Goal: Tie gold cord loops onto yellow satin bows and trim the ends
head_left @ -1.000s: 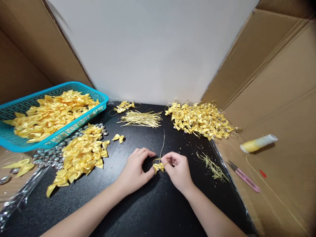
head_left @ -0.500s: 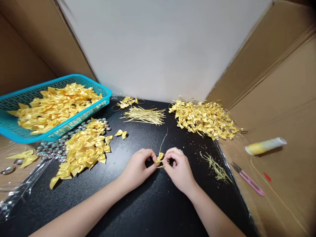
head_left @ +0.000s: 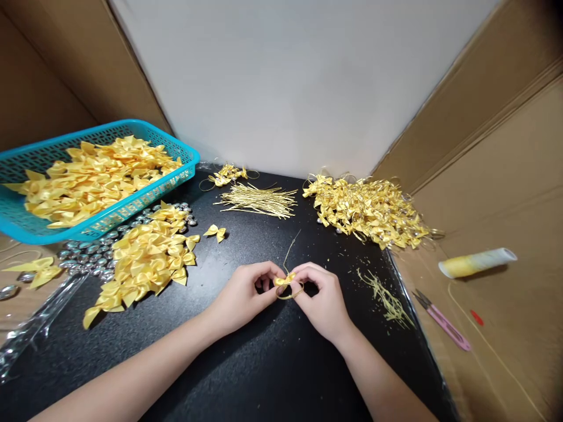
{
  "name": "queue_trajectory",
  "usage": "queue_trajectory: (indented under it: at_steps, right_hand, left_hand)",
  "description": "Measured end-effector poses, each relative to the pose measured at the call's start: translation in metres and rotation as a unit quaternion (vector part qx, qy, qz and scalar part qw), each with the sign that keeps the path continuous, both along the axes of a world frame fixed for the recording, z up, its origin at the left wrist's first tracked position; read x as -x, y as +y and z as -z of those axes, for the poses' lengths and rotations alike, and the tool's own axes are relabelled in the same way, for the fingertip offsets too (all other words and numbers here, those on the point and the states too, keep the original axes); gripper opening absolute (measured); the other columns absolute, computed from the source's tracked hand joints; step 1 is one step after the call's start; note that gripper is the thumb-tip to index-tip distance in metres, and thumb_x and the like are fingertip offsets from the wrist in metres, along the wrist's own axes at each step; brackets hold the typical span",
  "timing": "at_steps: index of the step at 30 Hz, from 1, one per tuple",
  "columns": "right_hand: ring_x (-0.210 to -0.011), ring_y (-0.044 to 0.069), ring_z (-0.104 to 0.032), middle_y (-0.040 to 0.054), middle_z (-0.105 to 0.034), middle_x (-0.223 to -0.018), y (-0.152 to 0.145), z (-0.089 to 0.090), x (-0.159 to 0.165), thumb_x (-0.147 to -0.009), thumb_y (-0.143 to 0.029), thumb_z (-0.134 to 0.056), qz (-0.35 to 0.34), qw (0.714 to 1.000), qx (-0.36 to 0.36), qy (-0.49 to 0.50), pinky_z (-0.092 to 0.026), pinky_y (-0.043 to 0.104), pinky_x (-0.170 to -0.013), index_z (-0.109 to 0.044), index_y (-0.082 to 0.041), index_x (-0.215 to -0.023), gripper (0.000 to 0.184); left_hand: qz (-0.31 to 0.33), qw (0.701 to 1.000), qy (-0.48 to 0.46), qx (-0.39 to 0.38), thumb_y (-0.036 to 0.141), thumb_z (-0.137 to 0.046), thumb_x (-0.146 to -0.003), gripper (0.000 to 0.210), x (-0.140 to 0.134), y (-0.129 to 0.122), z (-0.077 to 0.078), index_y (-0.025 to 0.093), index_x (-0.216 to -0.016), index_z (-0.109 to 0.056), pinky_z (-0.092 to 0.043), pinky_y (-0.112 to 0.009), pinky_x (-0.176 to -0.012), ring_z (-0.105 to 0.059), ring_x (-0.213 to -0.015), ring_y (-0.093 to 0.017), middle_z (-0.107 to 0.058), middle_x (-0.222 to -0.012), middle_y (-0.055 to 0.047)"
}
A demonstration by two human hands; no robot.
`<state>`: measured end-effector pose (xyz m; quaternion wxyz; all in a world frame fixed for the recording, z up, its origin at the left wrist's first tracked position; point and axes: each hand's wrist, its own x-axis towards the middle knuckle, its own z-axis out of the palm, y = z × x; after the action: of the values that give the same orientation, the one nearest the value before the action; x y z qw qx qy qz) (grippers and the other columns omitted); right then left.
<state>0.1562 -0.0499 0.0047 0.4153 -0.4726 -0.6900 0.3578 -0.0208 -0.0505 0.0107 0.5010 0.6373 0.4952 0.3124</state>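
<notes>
Head view | yellow bow (head_left: 282,282): held between hands, above black tabletop (head_left: 264,363) | left hand (head_left: 246,293): bow's left side pinched | right hand (head_left: 324,298): right side pinched, by cord loop (head_left: 290,297) | judged light, soft, slippery; best gripped at centre

We see a soft satin sheen on the yellow ribbon cloth of the held bow (head_left: 282,281), the same silky gloss on the loose bows (head_left: 147,252), and a bright metallic glint on the thin gold cords (head_left: 260,201). Beside them our silvery beads (head_left: 94,256) look hard, smooth and mirror-shiny, the turquoise basket (head_left: 39,236) is smooth plastic with a light gloss, and the black tabletop (head_left: 264,375) seems finely grained with a dull shine. Around us stand matt brown cardboard (head_left: 497,170) and a smooth, flat-finished white panel (head_left: 299,88), while the snips (head_left: 447,327) pair dark metal blades with pink, plastic-looking handles.
</notes>
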Motion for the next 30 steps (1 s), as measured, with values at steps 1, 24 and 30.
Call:
queue_trajectory:
  at_steps: [1,24,30]
  right_hand:
    - [-0.073,0.017,-0.063,0.0052,-0.066,-0.077,0.0,0.001,0.0,-0.075,-0.01,-0.058,0.003,1.0,0.003,0.003,-0.05,0.027,-0.066,-0.061,-0.017,-0.065,0.013]
    - [-0.072,0.017,-0.063,0.0054,-0.066,-0.077,-0.007,0.001,0.008,-0.08,-0.014,-0.06,0.048,0.997,-0.02,0.052,-0.051,0.029,-0.067,-0.064,-0.017,-0.068,0.013]
    - [-0.072,0.017,-0.064,0.005,-0.066,-0.076,-0.007,-0.001,0.009,-0.079,-0.014,-0.059,0.055,0.997,-0.029,0.056,-0.052,0.029,-0.068,-0.063,-0.018,-0.067,0.013]
  left_hand:
    - [-0.01,0.999,-0.026,0.019,0.028,-0.065,-0.078,0.015,0.0,0.0,0.0,0.016,-0.087,-0.065,-0.037,-0.02,-0.054,-0.048,-0.057,-0.01,-0.059,-0.066,0.002]
    - [-0.105,0.991,-0.066,-0.043,0.029,-0.069,-0.078,0.014,-0.01,-0.012,0.005,0.016,-0.082,-0.067,-0.049,-0.023,-0.061,-0.062,-0.064,-0.014,-0.07,-0.072,-0.002]
    - [-0.112,0.991,-0.035,-0.059,0.031,-0.07,-0.077,0.015,-0.01,-0.013,0.003,0.016,-0.078,-0.068,-0.046,-0.02,-0.054,-0.059,-0.058,-0.012,-0.068,-0.066,-0.001]
